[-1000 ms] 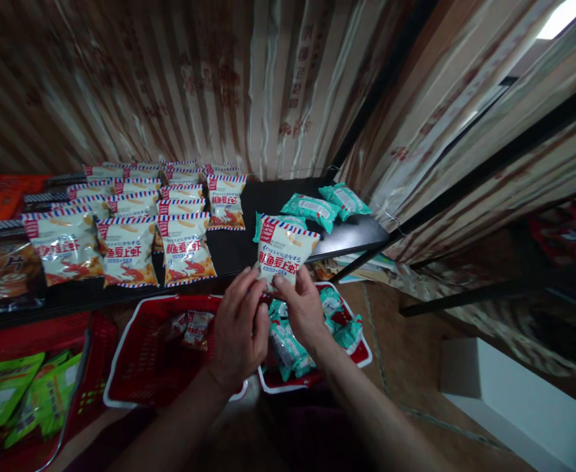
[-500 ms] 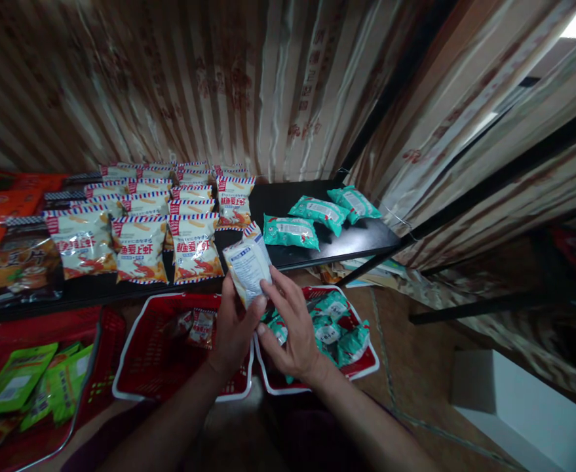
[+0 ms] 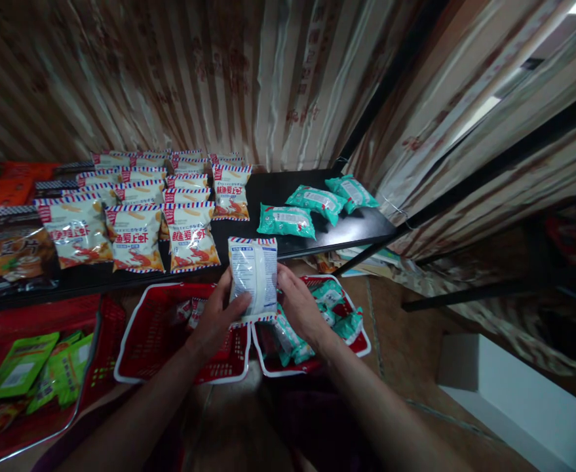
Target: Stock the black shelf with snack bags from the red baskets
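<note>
Both my hands hold one white snack bag point(image 3: 253, 278) with a red and blue striped border, its printed back side facing me. My left hand point(image 3: 217, 318) grips its lower left edge and my right hand point(image 3: 297, 308) grips its right edge. The bag hovers in front of the black shelf point(image 3: 346, 231), just above two red baskets. Rows of matching shrimp snack bags point(image 3: 135, 226) lie on the shelf to the left. Three teal packets point(image 3: 288, 221) lie on the shelf to the right.
The left red basket point(image 3: 154, 341) holds a few snack bags; the right red basket point(image 3: 354, 344) holds several teal packets. Another red basket point(image 3: 32, 373) at far left holds green packets. Orange and dark bags lie at the shelf's left end. A white box point(image 3: 504, 400) stands at lower right.
I have turned the snack bag round from its front to its back side and brought it a little lower and upright between both hands.
</note>
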A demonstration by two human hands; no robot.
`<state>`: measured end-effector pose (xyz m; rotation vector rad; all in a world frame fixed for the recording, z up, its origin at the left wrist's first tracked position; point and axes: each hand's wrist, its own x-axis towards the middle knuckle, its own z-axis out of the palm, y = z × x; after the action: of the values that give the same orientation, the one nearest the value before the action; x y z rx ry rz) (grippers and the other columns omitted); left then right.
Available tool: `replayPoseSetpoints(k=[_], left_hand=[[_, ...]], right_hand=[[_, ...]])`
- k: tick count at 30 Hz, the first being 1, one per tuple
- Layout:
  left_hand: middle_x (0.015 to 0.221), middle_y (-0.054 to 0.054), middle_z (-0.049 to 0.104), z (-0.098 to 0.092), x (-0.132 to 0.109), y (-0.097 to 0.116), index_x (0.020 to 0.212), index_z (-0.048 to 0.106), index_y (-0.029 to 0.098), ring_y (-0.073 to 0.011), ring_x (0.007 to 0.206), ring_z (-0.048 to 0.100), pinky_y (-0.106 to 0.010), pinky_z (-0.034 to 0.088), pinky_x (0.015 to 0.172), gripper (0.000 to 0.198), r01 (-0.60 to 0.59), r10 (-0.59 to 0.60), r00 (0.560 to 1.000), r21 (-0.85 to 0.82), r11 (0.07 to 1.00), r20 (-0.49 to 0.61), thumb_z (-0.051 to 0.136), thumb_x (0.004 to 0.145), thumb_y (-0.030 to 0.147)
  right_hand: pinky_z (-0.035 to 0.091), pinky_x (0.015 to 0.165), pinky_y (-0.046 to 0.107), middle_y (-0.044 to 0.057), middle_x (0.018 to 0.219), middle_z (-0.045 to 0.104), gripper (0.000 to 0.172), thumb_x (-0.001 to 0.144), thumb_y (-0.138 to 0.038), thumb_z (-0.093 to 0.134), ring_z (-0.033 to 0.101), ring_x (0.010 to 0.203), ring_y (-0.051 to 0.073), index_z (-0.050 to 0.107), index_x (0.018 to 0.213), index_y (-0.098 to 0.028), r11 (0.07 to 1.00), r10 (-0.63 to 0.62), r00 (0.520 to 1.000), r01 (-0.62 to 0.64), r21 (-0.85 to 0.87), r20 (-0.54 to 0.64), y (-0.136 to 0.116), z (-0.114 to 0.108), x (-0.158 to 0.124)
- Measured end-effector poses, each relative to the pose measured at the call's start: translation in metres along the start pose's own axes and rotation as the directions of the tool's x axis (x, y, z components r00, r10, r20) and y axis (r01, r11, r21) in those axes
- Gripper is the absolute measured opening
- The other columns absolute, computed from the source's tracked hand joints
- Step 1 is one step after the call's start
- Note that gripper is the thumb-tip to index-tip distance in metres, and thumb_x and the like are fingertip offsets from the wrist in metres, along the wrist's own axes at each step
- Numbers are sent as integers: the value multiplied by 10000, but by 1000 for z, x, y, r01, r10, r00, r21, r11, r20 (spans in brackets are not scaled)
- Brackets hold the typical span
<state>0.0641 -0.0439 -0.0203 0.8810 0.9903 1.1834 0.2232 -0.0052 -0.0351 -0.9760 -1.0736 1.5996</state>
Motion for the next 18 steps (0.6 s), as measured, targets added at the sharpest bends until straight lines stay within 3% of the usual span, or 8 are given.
replayPoseSetpoints(k=[4, 8, 13, 18], left_hand=[[1313, -124, 555, 4, 0, 1, 1387, 363, 167, -307, 1176, 529, -399, 449, 948, 751, 33, -38, 994, 53, 998, 100, 673, 743, 397], [1258, -125, 594, 7, 2, 0, 1391, 335, 161, -291, 1094, 587, -390, 479, 902, 810, 50, -58, 990, 70, 996, 130, 704, 704, 381], [1172, -90, 644, 4, 2, -9, 1216, 512, 148, -251, 1057, 600, -389, 464, 925, 525, 15, -41, 994, 246, 969, 101, 643, 752, 354], [1045, -82, 675, 3, 1, -20, 1092, 565, 137, -224, 944, 629, -365, 492, 859, 379, 23, -31, 999, 345, 938, 17, 588, 784, 357]], right_hand=[[523, 763, 345, 34, 970, 722, 479, 661, -449, 752, 661, 880, 229, 612, 1059, -223, 992, 45, 999, -44, 118, 1, 1, 3, -2], [528, 729, 326, 20, 904, 729, 426, 652, -377, 774, 672, 776, 199, 619, 1011, -209, 990, 40, 996, -28, 140, -83, 3, 5, -4], [534, 704, 304, 5, 876, 727, 389, 671, -332, 768, 671, 752, 182, 609, 1005, -213, 994, -14, 988, 31, 109, -153, 4, 7, -6], [534, 697, 305, 11, 886, 724, 371, 693, -359, 746, 671, 771, 189, 598, 1001, -214, 997, -49, 983, 59, 49, -178, 3, 8, -6]])
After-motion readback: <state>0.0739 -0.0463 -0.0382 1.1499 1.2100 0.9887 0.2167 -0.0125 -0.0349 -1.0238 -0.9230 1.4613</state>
